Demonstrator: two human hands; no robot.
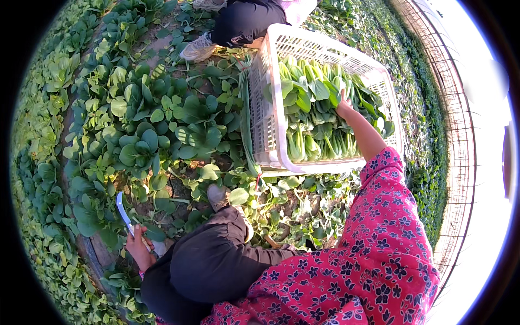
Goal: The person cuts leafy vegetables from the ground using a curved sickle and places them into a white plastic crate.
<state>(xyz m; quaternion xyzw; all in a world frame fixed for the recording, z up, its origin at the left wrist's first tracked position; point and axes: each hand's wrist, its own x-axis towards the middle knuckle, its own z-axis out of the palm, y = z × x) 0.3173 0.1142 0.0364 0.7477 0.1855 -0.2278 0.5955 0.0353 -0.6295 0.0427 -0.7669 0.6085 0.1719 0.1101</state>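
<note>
At the lower left, my left hand (pixel 139 248) grips a knife with a curved blade (pixel 122 209), the blade pointing up over the leafy plants. My right hand (pixel 344 106) reaches into a white slatted plastic crate (pixel 280 152), touching the pak choi (pixel 321 90) inside. Its fingers are partly hidden among stalks and leaves, so whether they grip any is unclear. The pak choi lies in rows, with pale stalk bases towards the crate's near and far sides. A long green strip (pixel 245 122), seemingly plant leaves, lies along the crate's left side.
Another person's bent leg (pixel 248 22) and shoe (pixel 199 48) are just beyond the crate. Growing leafy greens (pixel 140 148) cover the ground on the left. My knees (pixel 211 260) lie between my hands. A curved mesh-like structure (pixel 463 134) runs along the right.
</note>
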